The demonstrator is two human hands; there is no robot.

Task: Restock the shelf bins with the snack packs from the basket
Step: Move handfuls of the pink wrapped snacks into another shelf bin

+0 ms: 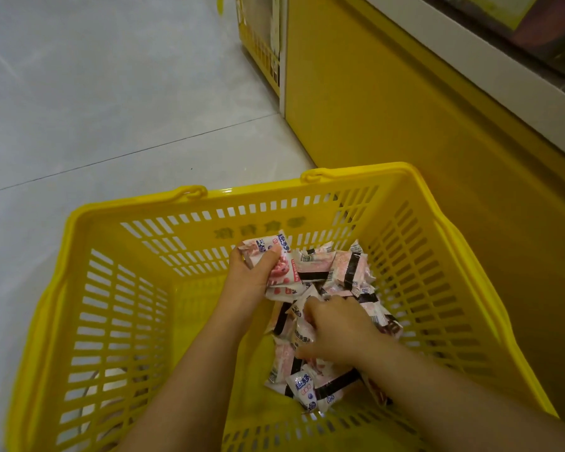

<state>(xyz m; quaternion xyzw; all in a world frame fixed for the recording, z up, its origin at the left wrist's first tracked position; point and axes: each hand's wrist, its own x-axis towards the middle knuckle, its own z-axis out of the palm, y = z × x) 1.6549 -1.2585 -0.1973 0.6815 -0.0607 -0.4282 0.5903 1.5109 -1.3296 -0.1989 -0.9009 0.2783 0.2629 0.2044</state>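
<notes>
A yellow slotted plastic basket point(118, 288) stands on the floor below me. Several pink-and-white snack packs point(343, 272) with black bands lie heaped in its right half. My left hand point(252, 272) grips a small bunch of packs point(281, 265) lifted slightly above the heap, thumb pressed on top. My right hand point(336, 327) reaches into the heap, fingers curled round packs point(302, 336) beneath it. The shelf bins are out of view.
A yellow cabinet base point(388, 102) with a white ledge point(470, 60) rises right of the basket. A second yellow slotted basket or rack point(258, 44) stands at the far end. Pale tiled floor point(111, 109) stretches to the left.
</notes>
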